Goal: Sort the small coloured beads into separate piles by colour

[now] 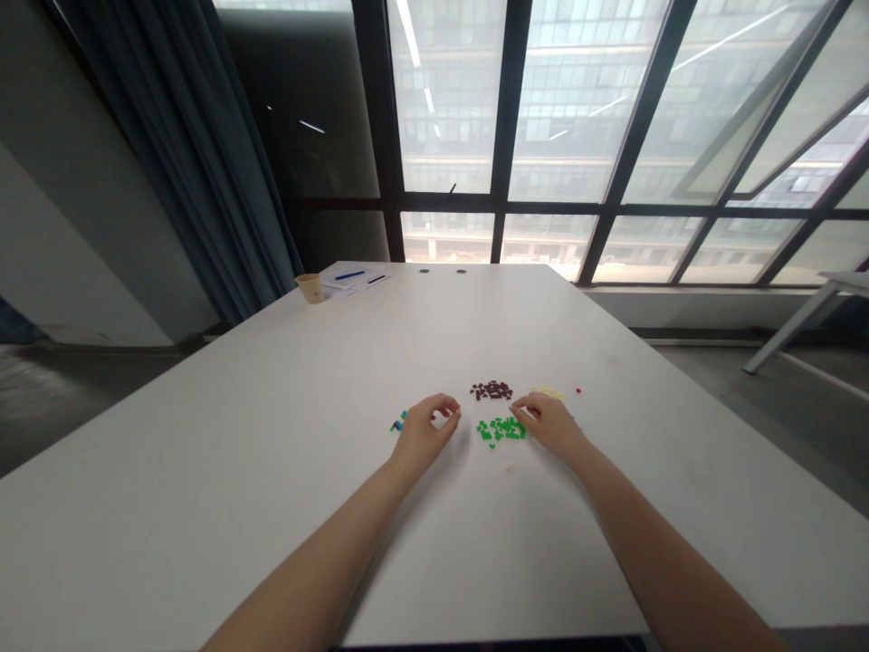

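My left hand [422, 427] is over the table, its thumb and forefinger curled into a loop with the tips together. Whatever they pinch is too small to make out. Beside it lies a small group of blue, green and dark pieces [399, 422], partly covered by the hand. A dark red bit [433, 417] shows within the loop of the fingers. At the right edge of the green toy brick pile [501, 429], my right hand [551, 426] has its fingertips pinched together, contents unclear. Dark brown bricks [492, 390] lie just beyond, between both hands.
Pale yellow pieces [549, 393] lie behind my right hand, with a single red piece [578, 390] farther right. Whitish pieces [510, 467] sit nearer me. A paper cup [310, 289] and papers with pens [353, 280] are on the white table's [272, 435] far left.
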A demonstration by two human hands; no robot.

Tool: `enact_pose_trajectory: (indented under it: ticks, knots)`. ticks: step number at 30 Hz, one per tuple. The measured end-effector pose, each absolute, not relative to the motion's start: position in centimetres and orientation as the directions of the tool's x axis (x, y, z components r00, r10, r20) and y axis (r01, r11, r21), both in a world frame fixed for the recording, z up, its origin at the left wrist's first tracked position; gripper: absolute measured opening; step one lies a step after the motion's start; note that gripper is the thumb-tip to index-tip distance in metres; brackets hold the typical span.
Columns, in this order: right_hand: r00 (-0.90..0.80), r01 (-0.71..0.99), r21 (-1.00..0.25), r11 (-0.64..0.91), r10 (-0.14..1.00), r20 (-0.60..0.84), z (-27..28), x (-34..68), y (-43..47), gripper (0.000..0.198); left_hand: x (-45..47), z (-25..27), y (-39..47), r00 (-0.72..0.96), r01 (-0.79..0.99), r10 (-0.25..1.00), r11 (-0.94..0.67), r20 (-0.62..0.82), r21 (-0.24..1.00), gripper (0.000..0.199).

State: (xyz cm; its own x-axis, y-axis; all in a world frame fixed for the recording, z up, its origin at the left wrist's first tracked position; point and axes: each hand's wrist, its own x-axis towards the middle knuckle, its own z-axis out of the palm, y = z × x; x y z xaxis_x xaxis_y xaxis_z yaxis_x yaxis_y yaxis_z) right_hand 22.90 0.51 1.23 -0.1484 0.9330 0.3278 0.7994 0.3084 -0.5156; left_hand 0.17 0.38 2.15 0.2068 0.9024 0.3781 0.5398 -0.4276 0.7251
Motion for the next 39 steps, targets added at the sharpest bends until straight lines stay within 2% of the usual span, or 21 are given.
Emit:
enact_pose_trajectory:
  ticks: [5, 13, 21, 26, 31, 36, 39]
  knots:
    - [-0.174, 0.793, -0.512, 0.331, 0.928, 0.330, 1.3, 22.5, 0.3, 0.022, 0.4, 2.5, -0.2, 0.232, 0.513, 0.875, -0.480, 0.424, 0.711, 0.023]
    - [-0.221, 0.750, -0.544, 0.376, 0.918, 0.329, 2.0, 21.7, -0.2, 0.019, 0.2, 2.0, 0.0, 0.320, 0.569, 0.811, -0.577, 0.489, 0.585, 0.026]
    - [-0.308, 0.638, -0.551, 0.538, 0.834, 0.458, 2.7, 19.6, -1.5, 0.018, 0.5, 2.0, -0.2, 0.373, 0.597, 0.786, -0.610, 0.493, 0.521, 0.031]
    - [-0.409, 0.598, -0.484, 0.639, 0.762, 0.502, 2.4, 18.5, -1.8, 0.019, 0.6, 2.2, -0.5, 0.413, 0.545, 0.784, -0.621, 0.464, 0.564, 0.030]
    - [-0.445, 0.624, -0.411, 0.665, 0.734, 0.513, 2.4, 18.4, -1.8, 0.016, 0.8, 2.6, -0.7, 0.458, 0.450, 0.802, -0.580, 0.382, 0.679, 0.029]
    - [-0.452, 0.629, -0.405, 0.664, 0.736, 0.505, 2.5, 18.1, -1.9, 0.015, 0.8, 2.5, -0.6, 0.465, 0.411, 0.822, -0.530, 0.330, 0.742, 0.031]
    - [-0.394, 0.649, -0.422, 0.633, 0.754, 0.526, 2.7, 19.3, -1.1, 0.015, 0.7, 2.3, -0.5, 0.453, 0.420, 0.830, -0.522, 0.327, 0.742, 0.034]
